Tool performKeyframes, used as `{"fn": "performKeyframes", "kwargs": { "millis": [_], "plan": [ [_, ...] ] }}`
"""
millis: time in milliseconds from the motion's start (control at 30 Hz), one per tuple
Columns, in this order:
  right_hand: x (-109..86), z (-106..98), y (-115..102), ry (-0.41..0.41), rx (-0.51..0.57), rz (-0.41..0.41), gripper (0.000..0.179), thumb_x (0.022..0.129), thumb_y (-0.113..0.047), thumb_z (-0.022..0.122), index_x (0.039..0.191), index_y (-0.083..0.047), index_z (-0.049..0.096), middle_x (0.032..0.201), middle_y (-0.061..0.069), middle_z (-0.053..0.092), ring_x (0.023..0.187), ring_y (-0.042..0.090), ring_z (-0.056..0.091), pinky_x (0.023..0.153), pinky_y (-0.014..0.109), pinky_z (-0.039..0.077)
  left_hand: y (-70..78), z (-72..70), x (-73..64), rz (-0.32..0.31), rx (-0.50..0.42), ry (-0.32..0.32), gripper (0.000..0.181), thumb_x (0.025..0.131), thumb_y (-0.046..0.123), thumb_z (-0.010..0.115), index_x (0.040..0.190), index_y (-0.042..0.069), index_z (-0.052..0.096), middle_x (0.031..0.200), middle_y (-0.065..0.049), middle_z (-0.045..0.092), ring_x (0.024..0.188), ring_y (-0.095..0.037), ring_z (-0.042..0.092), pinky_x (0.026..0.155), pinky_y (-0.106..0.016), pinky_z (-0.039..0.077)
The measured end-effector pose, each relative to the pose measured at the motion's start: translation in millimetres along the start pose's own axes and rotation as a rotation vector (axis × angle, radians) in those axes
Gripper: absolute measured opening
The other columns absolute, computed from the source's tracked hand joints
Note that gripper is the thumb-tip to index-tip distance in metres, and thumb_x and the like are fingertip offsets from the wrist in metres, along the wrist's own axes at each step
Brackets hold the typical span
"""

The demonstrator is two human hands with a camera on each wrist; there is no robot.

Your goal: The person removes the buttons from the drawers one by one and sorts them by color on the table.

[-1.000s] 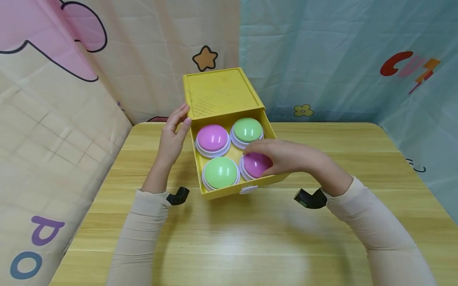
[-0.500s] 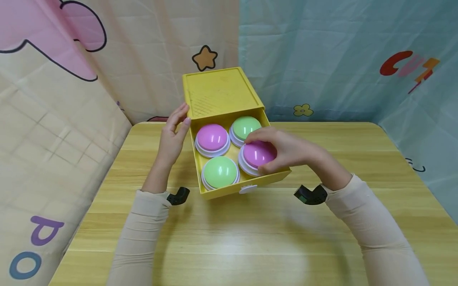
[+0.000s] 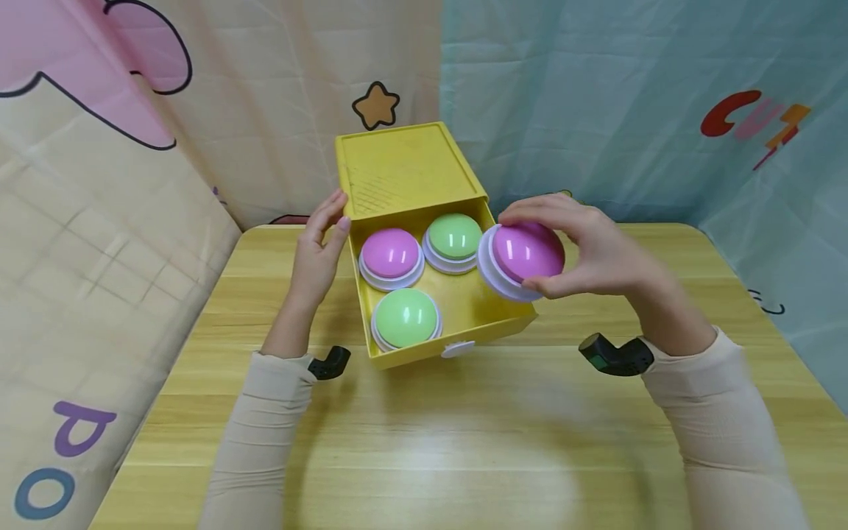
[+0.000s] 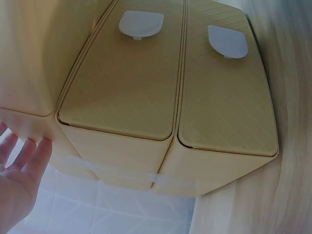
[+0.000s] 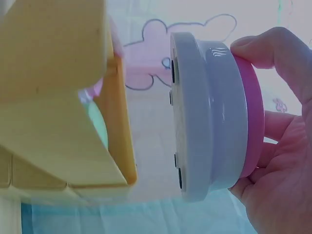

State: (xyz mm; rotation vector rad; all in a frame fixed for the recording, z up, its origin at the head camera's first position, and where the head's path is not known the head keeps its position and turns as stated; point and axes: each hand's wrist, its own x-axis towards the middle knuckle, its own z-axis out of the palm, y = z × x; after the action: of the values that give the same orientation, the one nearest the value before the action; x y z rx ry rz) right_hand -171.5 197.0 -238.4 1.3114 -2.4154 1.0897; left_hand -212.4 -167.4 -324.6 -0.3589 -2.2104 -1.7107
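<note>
Pink-domed button (image 3: 528, 252) held in my right hand (image 3: 592, 250)

My right fingers pinch it, its white base (image 5: 192, 122) toward my left. Just left of them, apart from it, a yellow drawer (image 3: 470, 305) holds a green-domed button (image 3: 454, 235), another pink one (image 3: 391, 254) and a second green one (image 3: 406, 318). Farther left, my left hand (image 3: 316, 254), fingers extended, touches the yellow cabinet (image 3: 411, 169). Below both stretches the tabletop (image 3: 430, 449).

- A beige left sleeve (image 3: 258, 434) is gathered in creases.
- A matching right sleeve (image 3: 725, 434) is similarly creased.
- A black, elbow-shaped left wrist camera (image 3: 330, 363) is worn.
- A similar right wrist camera (image 3: 620, 359) is marked with green near its end.
</note>
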Motion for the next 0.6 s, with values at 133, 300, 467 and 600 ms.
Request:
{"fn": "performKeyframes", "kwargs": {
  "millis": [133,300,467,600],
  "plan": [
    [-22.8,-13,8,0.056,-0.018,0.023,0.072,0.061,0.008,0.087,0.13,0.002,0.069,0.135,-0.017,0.065,0.125,0.004,0.051,0.09,0.007,0.048,0.5,-0.8,-0.2,0.006,-0.01,0.004,0.046,0.11,0.006,0.05,0.155,-0.004,0.047,0.168,-0.013,0.04,0.149,-0.032,0.044,0.124,-0.041,0.041],
    [-62.8,-21,24,0.089,-0.067,0.149,0.077,0.06,0.013,0.084,0.134,-0.003,0.069,0.138,-0.032,0.055,0.126,0.001,0.048,0.087,0.004,0.046,-1.6,-0.8,0.6,0.015,-0.019,0.009,0.045,0.11,0.005,0.051,0.154,-0.004,0.048,0.167,-0.013,0.041,0.148,-0.031,0.046,0.123,-0.038,0.043],
    [-100.8,-19,40,0.088,-0.135,0.317,0.074,0.064,0.013,0.084,0.135,0.003,0.064,0.135,-0.04,0.046,0.123,-0.009,0.041,0.085,0.001,0.041,-2.2,-0.7,0.8,0.018,-0.019,0.011,0.045,0.109,0.005,0.051,0.154,-0.003,0.048,0.167,-0.012,0.042,0.148,-0.03,0.046,0.122,-0.036,0.044],
    [-124.2,-10,52,0.072,-0.137,0.448,0.07,0.071,0.006,0.086,0.137,0.003,0.063,0.141,-0.014,0.057,0.121,-0.011,0.038,0.084,0.001,0.039,-1.8,-0.5,0.7,0.013,-0.017,0.012,0.046,0.109,0.006,0.052,0.154,-0.003,0.048,0.167,-0.012,0.042,0.148,-0.03,0.046,0.122,-0.037,0.043]
  ]
}}
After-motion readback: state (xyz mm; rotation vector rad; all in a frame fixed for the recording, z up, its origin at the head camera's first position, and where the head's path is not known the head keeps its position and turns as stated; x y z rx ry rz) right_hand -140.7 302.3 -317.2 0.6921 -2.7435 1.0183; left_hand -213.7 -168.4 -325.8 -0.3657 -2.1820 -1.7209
